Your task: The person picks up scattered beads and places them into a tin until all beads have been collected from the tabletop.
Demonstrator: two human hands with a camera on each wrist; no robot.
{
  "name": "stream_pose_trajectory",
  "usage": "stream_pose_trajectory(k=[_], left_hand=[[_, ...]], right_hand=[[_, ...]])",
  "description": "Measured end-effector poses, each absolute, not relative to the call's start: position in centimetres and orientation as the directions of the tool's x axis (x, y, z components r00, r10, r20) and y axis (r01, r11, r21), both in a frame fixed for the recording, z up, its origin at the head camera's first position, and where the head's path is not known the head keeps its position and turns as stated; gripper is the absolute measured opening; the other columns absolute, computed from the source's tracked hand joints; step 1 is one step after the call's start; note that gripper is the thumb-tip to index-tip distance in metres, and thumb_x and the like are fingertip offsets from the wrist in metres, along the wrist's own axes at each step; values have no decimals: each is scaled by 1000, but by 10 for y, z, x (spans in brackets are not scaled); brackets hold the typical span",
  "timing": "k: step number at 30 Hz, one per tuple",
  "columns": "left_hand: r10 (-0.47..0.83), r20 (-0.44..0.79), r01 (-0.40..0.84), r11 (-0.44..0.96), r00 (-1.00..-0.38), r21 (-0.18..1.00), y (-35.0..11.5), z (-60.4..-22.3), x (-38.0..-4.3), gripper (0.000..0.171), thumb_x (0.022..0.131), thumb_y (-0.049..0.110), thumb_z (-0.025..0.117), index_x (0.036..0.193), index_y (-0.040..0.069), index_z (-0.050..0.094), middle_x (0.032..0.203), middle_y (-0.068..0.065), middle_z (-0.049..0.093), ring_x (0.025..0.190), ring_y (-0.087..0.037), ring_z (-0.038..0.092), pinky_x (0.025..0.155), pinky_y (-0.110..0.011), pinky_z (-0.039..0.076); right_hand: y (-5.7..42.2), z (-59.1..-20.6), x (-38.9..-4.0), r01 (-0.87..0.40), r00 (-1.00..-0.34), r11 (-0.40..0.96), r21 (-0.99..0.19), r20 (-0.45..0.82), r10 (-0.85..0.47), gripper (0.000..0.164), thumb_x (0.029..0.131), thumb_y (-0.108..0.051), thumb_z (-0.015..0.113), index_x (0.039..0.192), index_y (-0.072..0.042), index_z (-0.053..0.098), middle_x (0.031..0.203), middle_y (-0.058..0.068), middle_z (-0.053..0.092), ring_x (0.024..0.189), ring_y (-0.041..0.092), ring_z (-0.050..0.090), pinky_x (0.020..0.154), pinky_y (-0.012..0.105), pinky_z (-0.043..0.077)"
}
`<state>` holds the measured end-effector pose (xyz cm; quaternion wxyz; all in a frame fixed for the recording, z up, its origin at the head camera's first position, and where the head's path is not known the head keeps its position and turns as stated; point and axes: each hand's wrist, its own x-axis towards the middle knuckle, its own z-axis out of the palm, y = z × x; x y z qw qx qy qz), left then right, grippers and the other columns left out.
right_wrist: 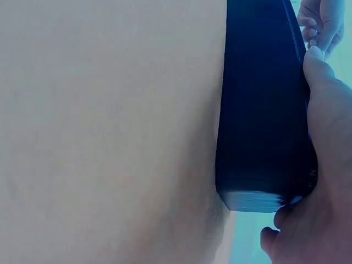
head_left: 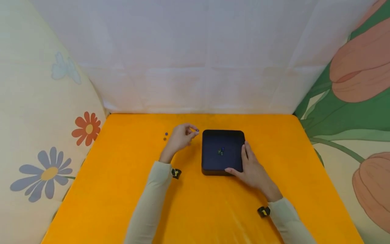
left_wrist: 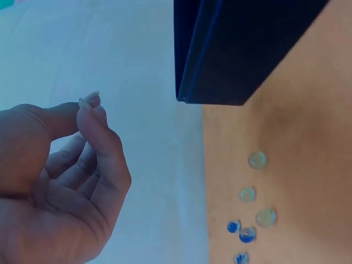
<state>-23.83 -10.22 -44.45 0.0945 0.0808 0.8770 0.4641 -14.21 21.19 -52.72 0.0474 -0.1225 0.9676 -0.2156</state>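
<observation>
Between thumb and forefinger, my left hand (head_left: 181,137) pinches a small glass marble (head_left: 197,130) just left of a square black tray (head_left: 223,172). The same left hand (left_wrist: 71,170) shows its pinched fingertips in the left wrist view, where the marble is mostly hidden. At the tray's near right corner, my right hand (head_left: 254,169) holds it, thumb over the near rim and fingers along the right side. In the right wrist view, the right hand (right_wrist: 330,159) lies along the tray's dark wall (right_wrist: 264,104). Several green and blue marbles (head_left: 220,151) lie together inside the tray.
Left of my left hand, a blue marble (head_left: 166,134) and a brownish marble (head_left: 165,139) lie on the orange tabletop (head_left: 122,189). In the left wrist view, several clear and blue marbles (left_wrist: 265,216) show near the tray. A white cloth backdrop (head_left: 195,67) rises behind the table.
</observation>
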Motion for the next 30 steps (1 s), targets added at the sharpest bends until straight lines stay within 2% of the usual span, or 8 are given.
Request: stream_pose_trajectory(k=[5, 11, 16, 19, 23, 27, 30], left_hand=[[230, -76, 67, 557, -970, 827, -97, -443, -240, 21, 106, 29, 66, 120, 14, 70, 87, -11, 69, 65, -21, 63, 62, -38, 60], [245, -58, 99, 583, -968, 807, -85, -445, -245, 23, 105, 31, 66, 121, 15, 71, 98, -21, 74, 62, -21, 58, 56, -31, 50], [264, -69, 102, 580, -962, 809, -70, -446, -249, 26, 105, 31, 67, 122, 12, 71, 102, -21, 74, 65, -22, 60, 57, -29, 48], [271, -66, 107, 577, -960, 810, -63, -446, -251, 25, 105, 31, 66, 122, 13, 71, 102, -20, 74, 66, -26, 63, 56, -29, 48], [288, -74, 101, 547, -955, 831, -57, -449, -256, 24, 106, 31, 66, 121, 13, 70, 104, -23, 72, 74, -38, 69, 61, -37, 57], [299, -88, 84, 518, -950, 851, -52, -451, -261, 25, 105, 28, 66, 123, 10, 69, 107, -27, 70, 78, -40, 71, 74, -51, 62], [317, -87, 101, 532, -944, 841, -47, -450, -262, 26, 105, 28, 66, 124, 10, 69, 107, -27, 70, 80, -39, 72, 77, -51, 63]], right_hand=[[207, -530, -141, -209, -964, 870, -446, -54, -260, 128, 88, -83, 58, 168, -1, 0, 177, 19, -12, 163, 45, 13, 120, 59, 39], [206, -529, -140, -186, -969, 876, -446, -62, -237, 129, 88, -84, 57, 168, -2, -2, 177, 17, -13, 163, 46, 12, 120, 61, 39], [210, -527, -139, -188, -970, 877, -442, -58, -237, 128, 89, -81, 59, 167, 1, 0, 177, 18, -13, 163, 47, 13, 119, 61, 39], [212, -527, -139, -190, -969, 879, -437, -59, -238, 128, 89, -82, 58, 167, 1, 1, 177, 18, -13, 162, 47, 14, 120, 61, 39], [214, -529, -140, -192, -970, 881, -433, -51, -236, 128, 89, -83, 57, 167, 1, 1, 177, 19, -12, 162, 47, 15, 120, 62, 39], [215, -529, -143, -201, -970, 879, -432, -37, -240, 128, 88, -83, 58, 167, 2, 3, 177, 20, -10, 162, 47, 15, 120, 62, 38], [214, -530, -144, -209, -968, 877, -432, -36, -248, 128, 89, -83, 58, 167, 2, 3, 177, 21, -9, 162, 47, 15, 120, 61, 38]])
